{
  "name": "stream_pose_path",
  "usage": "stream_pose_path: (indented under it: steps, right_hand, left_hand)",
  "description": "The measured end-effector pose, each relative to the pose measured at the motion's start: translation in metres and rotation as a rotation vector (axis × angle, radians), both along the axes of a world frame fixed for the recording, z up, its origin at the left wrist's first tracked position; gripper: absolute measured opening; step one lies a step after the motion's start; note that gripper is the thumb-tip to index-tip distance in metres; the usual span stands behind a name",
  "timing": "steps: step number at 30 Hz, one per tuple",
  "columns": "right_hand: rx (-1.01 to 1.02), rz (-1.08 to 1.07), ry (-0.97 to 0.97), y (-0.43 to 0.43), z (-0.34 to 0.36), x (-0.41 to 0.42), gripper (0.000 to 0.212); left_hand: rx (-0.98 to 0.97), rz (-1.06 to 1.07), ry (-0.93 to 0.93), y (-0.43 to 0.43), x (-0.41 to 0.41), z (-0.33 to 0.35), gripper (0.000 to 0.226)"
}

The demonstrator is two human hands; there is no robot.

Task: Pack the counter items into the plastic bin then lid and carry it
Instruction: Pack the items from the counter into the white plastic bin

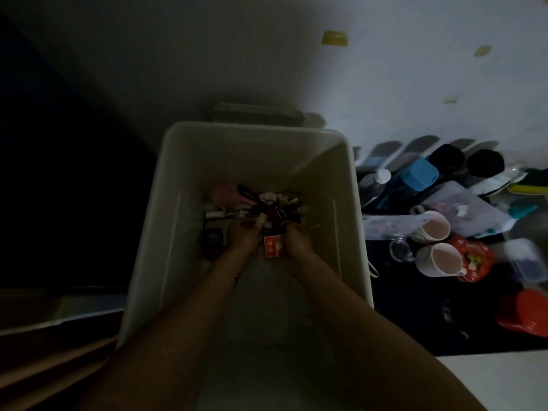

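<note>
- Red box (273,247): low in plastic bin (184,161), long axis front-to-back, btwn both hands.
- R hand (296,239): grasping box's right edge.
- L hand (241,235): curled among clutter; grasp can't tell.
- Mugs (444,260): on counter (415,310), right of bin, nearer R hand.

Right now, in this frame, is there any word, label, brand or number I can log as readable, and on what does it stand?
No text can be read here; the frame is dark and blurred.
small red box, held by the right hand in the plastic bin: pale print, too blurred to read.
red tin on the counter: a picture, no legible letters.
blue-lidded bottle: no readable label.
</note>
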State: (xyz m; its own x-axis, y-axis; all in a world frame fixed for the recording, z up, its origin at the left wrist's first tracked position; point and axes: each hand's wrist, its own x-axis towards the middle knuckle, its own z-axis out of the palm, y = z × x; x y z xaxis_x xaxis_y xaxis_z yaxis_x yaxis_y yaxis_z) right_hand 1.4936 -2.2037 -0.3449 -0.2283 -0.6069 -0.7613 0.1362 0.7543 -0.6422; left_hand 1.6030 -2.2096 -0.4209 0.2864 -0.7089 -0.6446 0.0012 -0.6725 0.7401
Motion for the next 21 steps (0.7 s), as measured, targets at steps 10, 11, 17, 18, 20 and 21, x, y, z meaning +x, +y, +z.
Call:
stream_pose_path:
  steps: [10,11,17,18,20,21]
  right_hand:
    - [0.052,-0.106,0.086,0.011,-0.029,-0.003,0.027]
    - [0.034,-0.118,0.086,0.010,-0.032,-0.002,0.028]
    - [0.009,-0.178,0.074,0.000,-0.032,0.011,0.034]
    - [0.025,-0.209,0.043,-0.003,-0.029,0.013,0.037]
    - [0.042,-0.297,-0.033,-0.010,-0.029,0.013,0.043]
    - [0.030,-0.349,-0.088,-0.014,-0.026,0.011,0.043]
  left_hand:
    - [-0.033,-0.014,-0.090,0.006,-0.003,0.016,0.046]
    - [-0.037,-0.024,-0.092,0.007,-0.003,0.015,0.043]
    - [-0.033,-0.088,-0.076,0.015,-0.009,0.018,0.016]
    - [-0.038,-0.086,-0.088,0.016,-0.011,0.017,0.014]
    - [-0.055,-0.076,-0.136,0.017,-0.011,0.016,0.015]
    - [-0.069,-0.067,-0.155,0.017,-0.010,0.016,0.015]
